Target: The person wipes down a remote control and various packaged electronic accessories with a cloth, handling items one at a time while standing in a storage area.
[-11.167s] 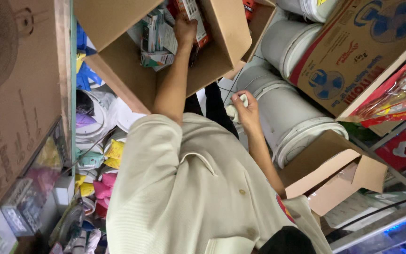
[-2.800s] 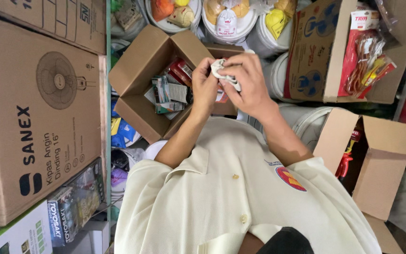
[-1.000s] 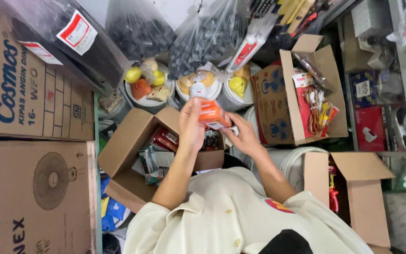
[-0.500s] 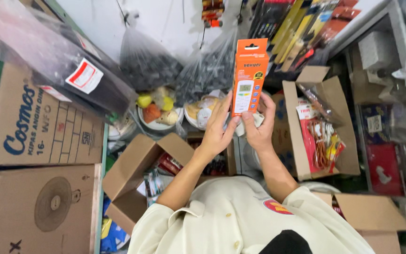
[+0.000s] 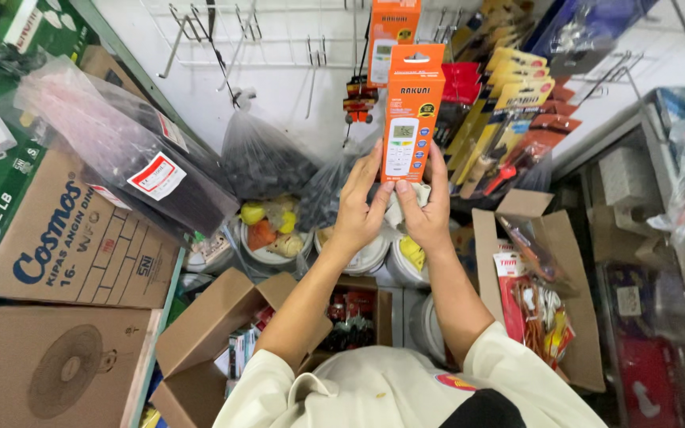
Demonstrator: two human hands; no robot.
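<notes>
The person wears a short-sleeved shirt (image 5: pixel 374 392) of a pale cream colour. The cloth looks light and smooth, with soft folds near the shoulders. The sleeves end above the elbows, so both forearms are bare. On the right side of the chest there is a small round badge (image 5: pixel 457 382) in red, yellow and dark blue. A few small yellowish spots show on the front of the shirt. At the bottom edge of the view a dark, almost black shape (image 5: pixel 489 410) appears; what it is cannot be told. The left hand (image 5: pixel 357 208) and the right hand (image 5: pixel 426 212) are bare, without gloves, rings or watch.
</notes>
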